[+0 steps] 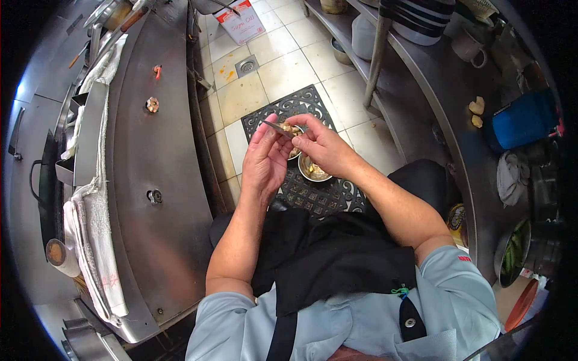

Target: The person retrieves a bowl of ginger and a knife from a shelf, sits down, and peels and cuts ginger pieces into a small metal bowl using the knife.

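My left hand (265, 159) is raised in front of me, palm turned inward and fingers curled. What it holds, if anything, is hidden behind a small knife blade (278, 129). My right hand (325, 147) pinches the knife near the right end of the blade, which points up and left across my left fingers. Below the hands stands a metal bowl (315, 177) with pale yellowish pieces inside. Just behind it a second bowl (294, 154) of tan, knobbly pieces like ginger is partly covered by my fingers.
A black patterned mat (289, 99) lies on the tiled floor, with a drain (246, 66) and a carton (241, 23) beyond. On the left runs a steel counter (150, 228) with white towels (96, 253). The right-hand shelf holds ginger pieces (477, 106) and a blue container (522, 120).
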A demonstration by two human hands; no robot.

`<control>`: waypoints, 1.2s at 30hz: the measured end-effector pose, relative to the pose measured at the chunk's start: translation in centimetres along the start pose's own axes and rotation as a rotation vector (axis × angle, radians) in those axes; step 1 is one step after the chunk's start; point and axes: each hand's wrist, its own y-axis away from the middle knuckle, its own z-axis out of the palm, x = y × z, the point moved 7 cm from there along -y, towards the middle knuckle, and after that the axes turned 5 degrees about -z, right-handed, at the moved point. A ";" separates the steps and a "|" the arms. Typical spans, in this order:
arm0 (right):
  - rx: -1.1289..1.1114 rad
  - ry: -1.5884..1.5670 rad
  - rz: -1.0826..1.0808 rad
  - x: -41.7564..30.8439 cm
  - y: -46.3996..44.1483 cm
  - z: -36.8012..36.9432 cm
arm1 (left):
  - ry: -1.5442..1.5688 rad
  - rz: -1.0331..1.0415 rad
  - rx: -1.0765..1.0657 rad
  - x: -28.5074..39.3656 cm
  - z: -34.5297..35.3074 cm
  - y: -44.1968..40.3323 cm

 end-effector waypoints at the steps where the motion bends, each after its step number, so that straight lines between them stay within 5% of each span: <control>1: -0.002 -0.003 -0.018 0.3 0.0 0.1 | 0.005 -0.002 0.003 0.0 0.1 0.0; 19: -0.052 -0.135 0.014 0.7 -0.3 0.3 | 0.029 -0.031 0.018 0.1 -1.2 0.0; 26: 0.010 -0.143 0.129 1.0 0.1 0.5 | -0.118 0.323 0.136 -0.7 -0.5 0.3; 31: -0.031 -0.157 0.056 0.7 -0.2 0.1 | 0.061 -0.018 0.037 -0.9 -0.9 -0.2; 36: 0.124 -0.201 0.229 3.0 -0.1 0.2 | -0.245 0.357 0.147 -1.9 -0.6 0.1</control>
